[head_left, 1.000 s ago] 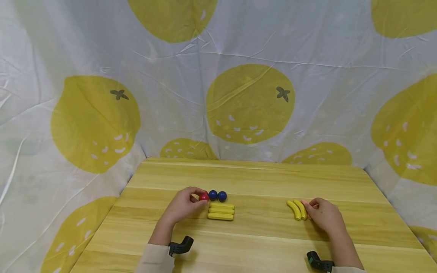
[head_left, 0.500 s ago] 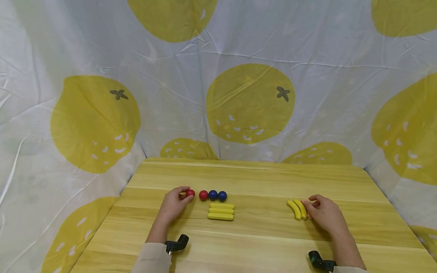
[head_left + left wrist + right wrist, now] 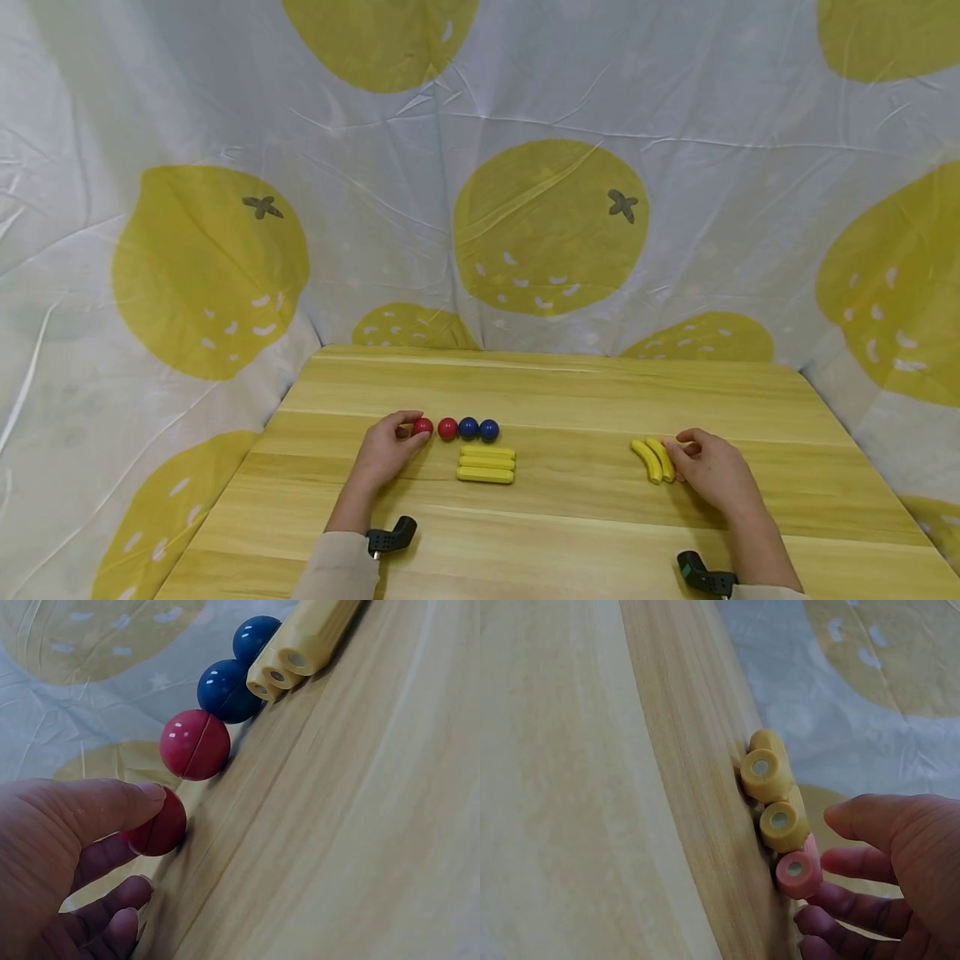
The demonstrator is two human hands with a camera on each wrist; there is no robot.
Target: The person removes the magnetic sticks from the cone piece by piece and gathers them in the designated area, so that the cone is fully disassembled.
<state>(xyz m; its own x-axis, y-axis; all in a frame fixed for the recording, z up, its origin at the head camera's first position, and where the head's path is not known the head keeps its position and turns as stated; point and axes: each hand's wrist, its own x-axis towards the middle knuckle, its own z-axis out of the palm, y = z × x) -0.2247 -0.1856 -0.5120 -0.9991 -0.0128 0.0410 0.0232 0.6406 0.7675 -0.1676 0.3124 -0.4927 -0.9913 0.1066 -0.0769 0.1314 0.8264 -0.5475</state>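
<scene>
At the left of the table, my left hand (image 3: 386, 448) pinches a red ball (image 3: 161, 829) between thumb and finger. A second red ball (image 3: 447, 429) sits a small gap to its right, in line with two blue balls (image 3: 468, 428) that touch in a row. Three yellow bars (image 3: 486, 463) lie side by side just in front of the balls. On the right, my right hand (image 3: 716, 471) has its fingers loosely bent beside a pink curved bar (image 3: 799, 874); a finger touches it, while the thumb stands apart. Two yellow curved bars (image 3: 652, 461) lie against the pink one.
The wooden table (image 3: 570, 550) reaches back to a hanging cloth (image 3: 405, 208) printed with yellow lemons. A black wrist camera (image 3: 393, 535) sits on my left wrist and another black camera (image 3: 703, 575) on the right.
My left hand has drawn the red ball leftward, away from the other red ball, then come slightly back right. My right fingers have lifted a little at the pink curved bar.
</scene>
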